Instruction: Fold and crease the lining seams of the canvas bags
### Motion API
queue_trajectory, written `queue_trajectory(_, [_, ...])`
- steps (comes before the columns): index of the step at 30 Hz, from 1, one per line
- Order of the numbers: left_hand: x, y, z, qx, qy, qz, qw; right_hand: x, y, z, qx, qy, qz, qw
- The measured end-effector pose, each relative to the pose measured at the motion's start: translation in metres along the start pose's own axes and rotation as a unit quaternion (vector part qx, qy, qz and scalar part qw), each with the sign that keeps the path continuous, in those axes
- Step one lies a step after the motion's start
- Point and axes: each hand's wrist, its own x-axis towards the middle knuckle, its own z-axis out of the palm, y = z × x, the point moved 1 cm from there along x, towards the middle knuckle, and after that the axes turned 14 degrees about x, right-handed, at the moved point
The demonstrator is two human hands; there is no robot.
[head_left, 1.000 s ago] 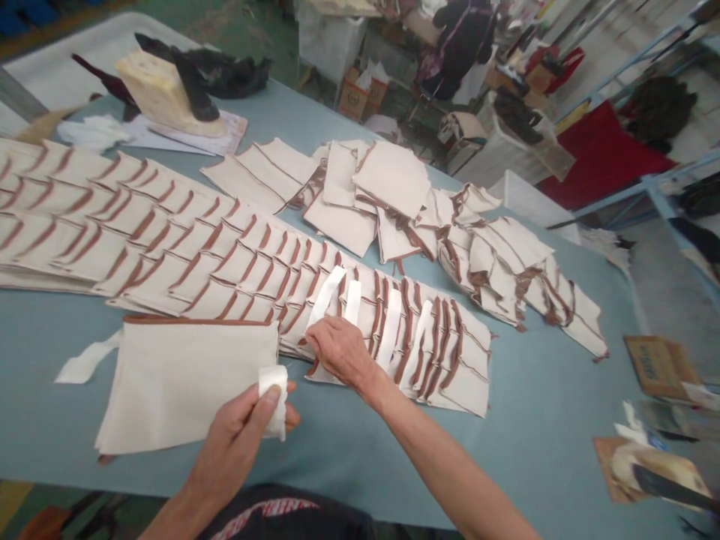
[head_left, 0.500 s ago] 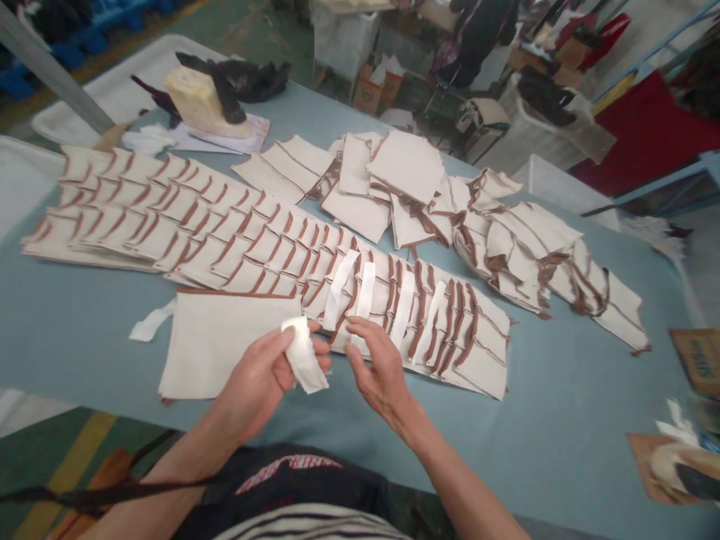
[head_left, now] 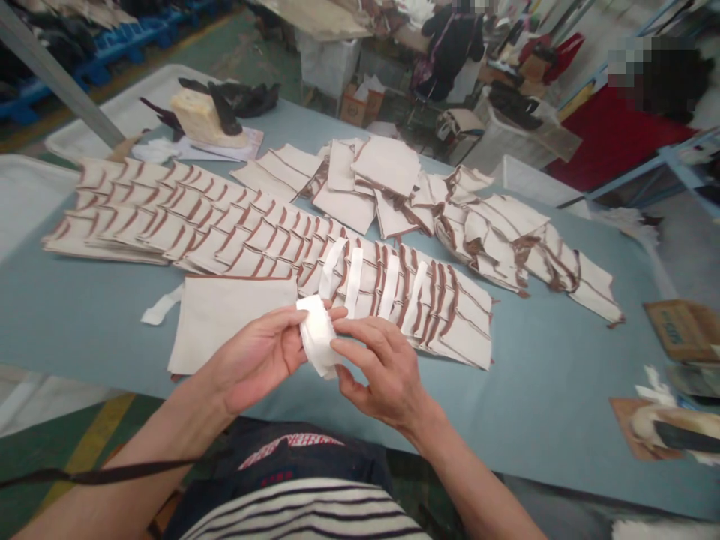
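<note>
In the head view, my left hand (head_left: pixel 264 352) is closed on a small stack of white strips (head_left: pixel 318 336), held between thumb and fingers above the table's near side. The fingertips of my right hand (head_left: pixel 382 367) reach the right edge of that stack and appear to pinch it. Just beyond my hands lies a long overlapping row of cream fabric panels (head_left: pixel 225 217) with brown edging. Several single white strips (head_left: pixel 354 281) lie across the right part of the row. One larger cream panel (head_left: pixel 230 319) rests flat beside my left hand, with a loose white strip (head_left: pixel 162 306) at its left.
More cream panels (head_left: pixel 388 165) are heaped loosely along the far side of the blue-grey table (head_left: pixel 540 390). A yellowish block (head_left: pixel 199 116) with black material stands at the far left. Toward the right edge are a cardboard box (head_left: pixel 678 330) and a roll-like object (head_left: pixel 669 431).
My right hand has moved left, from apart to touching the white strips in my left hand. The strips are now more upright. The camera view has shifted slightly.
</note>
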Motion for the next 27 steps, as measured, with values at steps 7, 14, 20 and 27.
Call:
queue_trajectory(7, [-0.006, -0.010, -0.004, 0.031, -0.025, 0.051, 0.998, -0.008, -0.007, 0.003, -0.022, 0.016, -0.001, 1.000])
queue_trajectory(14, [-0.011, -0.025, -0.011, 0.099, -0.050, 0.121, 0.986, -0.003, -0.011, 0.007, 0.082, 0.080, 0.048, 0.992])
queue_trajectory(20, [-0.012, -0.031, -0.015, 0.313, -0.042, 0.157, 0.936, -0.009, -0.020, 0.006, 0.187, 0.120, 0.231, 0.947])
queue_trajectory(27, [0.001, -0.053, -0.013, 0.498, -0.099, 0.151, 0.848, -0.028, -0.016, -0.017, 0.225, 0.167, 0.384, 0.880])
